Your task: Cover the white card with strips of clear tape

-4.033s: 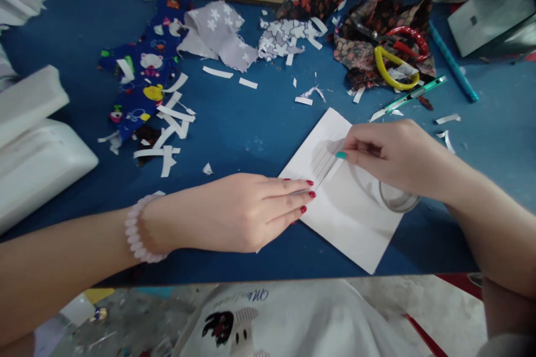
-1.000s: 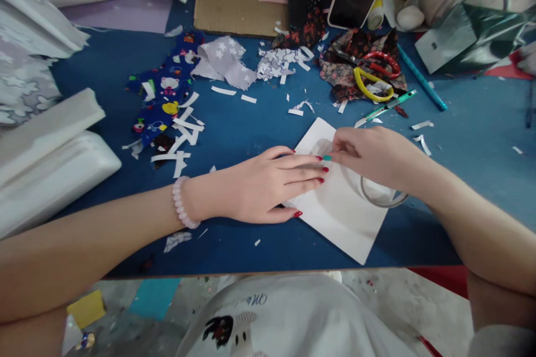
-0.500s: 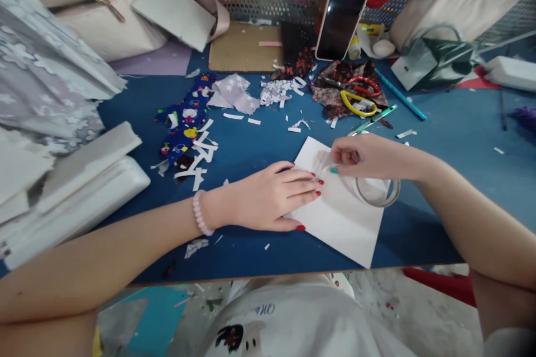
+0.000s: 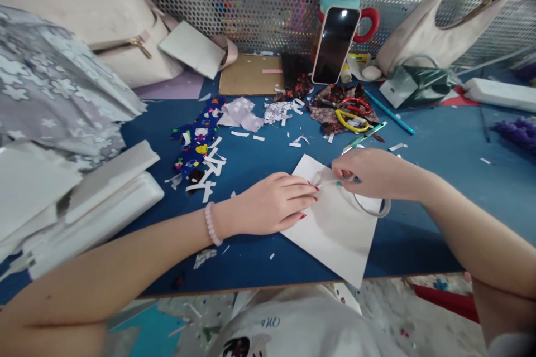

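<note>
A white rectangular card or board lies at a slant near the table's front edge. My left hand rests flat across its left part, fingers stretched out and holding nothing. Over the card's upper right, my right hand is closed, fingers curled on a roll of tape whose ring hangs below the palm. A thin pale strip seems to run from the roll towards my left fingertips. Just behind my right hand lies a green cutter knife.
Scissors with red and yellow handles lie on dark fabric. White paper strips and patterned fabric scraps litter the middle. A phone stands upright at the back. White foam pieces and grey flowered cloth fill the left.
The camera view has tilted up, so everything sits lower in the picture. My left fingers have drawn back slightly on the card; my right hand keeps its grip on the tape.
</note>
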`<state>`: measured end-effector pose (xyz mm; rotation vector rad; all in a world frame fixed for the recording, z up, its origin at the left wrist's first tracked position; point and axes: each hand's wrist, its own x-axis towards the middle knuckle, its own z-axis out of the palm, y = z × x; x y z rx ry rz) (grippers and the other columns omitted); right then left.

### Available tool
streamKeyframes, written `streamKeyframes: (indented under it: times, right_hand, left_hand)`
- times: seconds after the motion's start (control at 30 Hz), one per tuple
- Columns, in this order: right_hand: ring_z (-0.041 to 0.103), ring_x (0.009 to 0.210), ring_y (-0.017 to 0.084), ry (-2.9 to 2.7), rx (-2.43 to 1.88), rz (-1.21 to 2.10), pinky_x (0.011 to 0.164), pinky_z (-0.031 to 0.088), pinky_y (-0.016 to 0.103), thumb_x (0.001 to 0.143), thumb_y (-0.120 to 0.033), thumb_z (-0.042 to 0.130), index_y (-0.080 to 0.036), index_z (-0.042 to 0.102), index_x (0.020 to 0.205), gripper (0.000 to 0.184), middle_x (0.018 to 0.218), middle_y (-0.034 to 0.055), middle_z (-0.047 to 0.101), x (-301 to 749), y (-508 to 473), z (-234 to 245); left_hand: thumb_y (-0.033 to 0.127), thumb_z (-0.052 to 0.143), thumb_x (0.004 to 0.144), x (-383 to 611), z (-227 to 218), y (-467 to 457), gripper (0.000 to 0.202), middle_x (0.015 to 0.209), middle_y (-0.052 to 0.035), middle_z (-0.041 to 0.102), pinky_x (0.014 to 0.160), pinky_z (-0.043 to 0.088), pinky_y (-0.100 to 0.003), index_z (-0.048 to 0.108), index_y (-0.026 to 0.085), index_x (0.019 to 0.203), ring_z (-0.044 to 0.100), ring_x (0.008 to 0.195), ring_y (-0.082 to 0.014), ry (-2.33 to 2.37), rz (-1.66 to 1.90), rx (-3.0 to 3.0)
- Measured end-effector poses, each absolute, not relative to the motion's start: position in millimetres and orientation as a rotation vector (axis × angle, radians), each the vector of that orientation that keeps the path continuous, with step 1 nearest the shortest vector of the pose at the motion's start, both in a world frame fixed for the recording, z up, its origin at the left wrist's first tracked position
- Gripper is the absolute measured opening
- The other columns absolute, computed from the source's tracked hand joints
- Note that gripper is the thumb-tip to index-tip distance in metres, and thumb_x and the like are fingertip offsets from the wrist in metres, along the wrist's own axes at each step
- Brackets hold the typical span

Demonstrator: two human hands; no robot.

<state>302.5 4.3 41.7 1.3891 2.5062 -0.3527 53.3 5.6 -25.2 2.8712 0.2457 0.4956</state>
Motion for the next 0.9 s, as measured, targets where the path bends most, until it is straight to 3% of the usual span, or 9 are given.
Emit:
streamKeyframes:
  times: [0.1,0.27,0.47,0.7,0.9]
  right_hand:
    - [0.058,0.074,0.022,2.496,1.356,-0.425,0.065,0.034,0.031,0.083,-0.011,0.044,-0.021,0.055,0.075,0.017,0.081,0.008,0.066,302,10,46]
    - [0.06,0.081,0.021,2.601,1.25,-0.585,0.069,0.036,0.031,0.089,-0.01,0.042,-0.021,0.062,0.087,0.023,0.085,0.0059,0.068,300,20,46]
    - [0.063,0.092,0.023,2.573,1.325,-0.591,0.074,0.038,0.031,0.095,-0.013,0.035,-0.018,0.064,0.095,0.029,0.097,0.0102,0.07,299,16,40]
    - [0.059,0.07,0.02,2.494,1.461,-0.249,0.06,0.028,0.028,0.093,-0.016,0.038,-0.015,0.058,0.102,0.022,0.083,0.009,0.067,290,7,24]
    - [0.059,0.074,0.019,2.491,1.564,-0.486,0.062,0.031,0.026,0.09,-0.024,0.048,-0.018,0.058,0.091,0.012,0.085,0.0073,0.067,290,14,20]
  left_hand:
    - [0.022,0.046,0.099,54,-24,5,0.03,0.133,-0.0109,0.063,0.101,0.046,-0.042,0.062,0.012,0.122,0.054,0.127,-0.0245,0.245,0.467,2.879]
    - [0.021,0.046,0.099,54,-24,3,0.03,0.134,-0.0114,0.062,0.101,0.048,-0.043,0.063,0.013,0.122,0.054,0.128,-0.0257,0.239,0.451,2.901]
    - [0.016,0.047,0.097,55,-25,2,0.029,0.126,-0.0136,0.067,0.1,0.053,-0.042,0.065,0.008,0.118,0.06,0.121,-0.0264,0.19,0.562,2.937]
    - [0.014,0.044,0.099,55,-26,1,0.029,0.118,-0.013,0.071,0.105,0.053,-0.037,0.07,0.006,0.109,0.064,0.117,-0.0233,0.152,0.692,3.007]
    - [0.016,0.045,0.099,55,-26,2,0.03,0.121,-0.0132,0.07,0.104,0.053,-0.038,0.067,0.003,0.114,0.063,0.119,-0.0255,0.198,0.646,2.96]
